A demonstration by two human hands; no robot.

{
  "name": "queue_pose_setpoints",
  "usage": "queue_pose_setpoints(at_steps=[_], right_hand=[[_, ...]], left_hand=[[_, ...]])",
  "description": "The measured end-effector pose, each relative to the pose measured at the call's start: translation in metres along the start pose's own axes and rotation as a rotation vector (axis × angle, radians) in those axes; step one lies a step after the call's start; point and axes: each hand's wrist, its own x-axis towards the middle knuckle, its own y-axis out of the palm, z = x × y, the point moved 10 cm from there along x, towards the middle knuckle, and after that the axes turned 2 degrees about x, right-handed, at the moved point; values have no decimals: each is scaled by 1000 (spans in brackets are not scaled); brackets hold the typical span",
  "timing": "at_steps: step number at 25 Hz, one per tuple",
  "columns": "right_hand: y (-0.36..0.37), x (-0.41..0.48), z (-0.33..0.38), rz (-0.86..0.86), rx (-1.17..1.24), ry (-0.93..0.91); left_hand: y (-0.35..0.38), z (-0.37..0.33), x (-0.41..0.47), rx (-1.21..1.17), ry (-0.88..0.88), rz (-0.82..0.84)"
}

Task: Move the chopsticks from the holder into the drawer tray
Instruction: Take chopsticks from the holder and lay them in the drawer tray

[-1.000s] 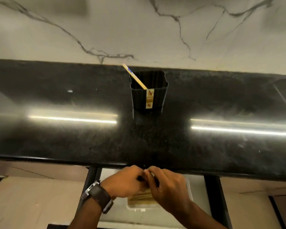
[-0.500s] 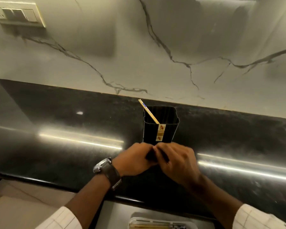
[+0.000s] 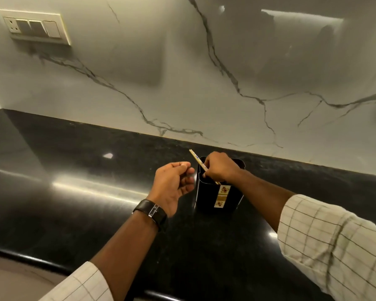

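A black square holder (image 3: 208,198) with a yellow label stands on the black countertop (image 3: 74,192). A pale wooden chopstick (image 3: 196,158) leans out of its top left corner. My right hand (image 3: 220,169) sits over the holder's mouth, its fingers pinched around the chopstick. My left hand (image 3: 172,183) hovers just left of the holder, palm toward it, fingers loosely curled and holding nothing. The drawer tray is out of view.
A marble backsplash (image 3: 182,83) rises behind the counter, with a switch plate (image 3: 35,27) at the upper left. The counter's front edge (image 3: 41,260) runs along the bottom left.
Both hands rose from the drawer below the counter edge to the holder and separated. My right hand took hold of the chopstick. The view tilted up, and the tray dropped out of sight.
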Motion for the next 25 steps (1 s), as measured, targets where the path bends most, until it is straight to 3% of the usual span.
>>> queue_pose_setpoints(at_steps=[3, 5, 8, 10, 13, 18, 20, 22, 24, 25], right_hand=[[4, -3, -5, -65, 8, -2], [-16, -16, -1, -236, 48, -59], [-77, -67, 15, -635, 205, -232], [-114, -107, 19, -766, 484, -336], [-134, -144, 15, -533, 1070, -360], [-159, -204, -11, -348, 1086, -180], [-188, -229, -37, -516, 1141, -143], [-223, -275, -81, -919, 1342, -93], [-232, -327, -120, -1297, 1571, -128], [-224, -338, -125, -1352, 1669, -176]], left_hand=[[-4, 6, -2, 1, -23, 7], [-6, 1, -7, 43, 28, -21], [4, -30, -22, 260, 275, -69], [33, -58, -43, 477, 507, 8], [85, -83, -83, 695, 824, 202], [116, -58, -115, 545, 700, 474], [120, -47, -125, 642, 741, 502], [116, -38, -128, 723, 757, 468], [102, -30, -124, 572, 605, 401], [99, -23, -124, 407, 467, 385]])
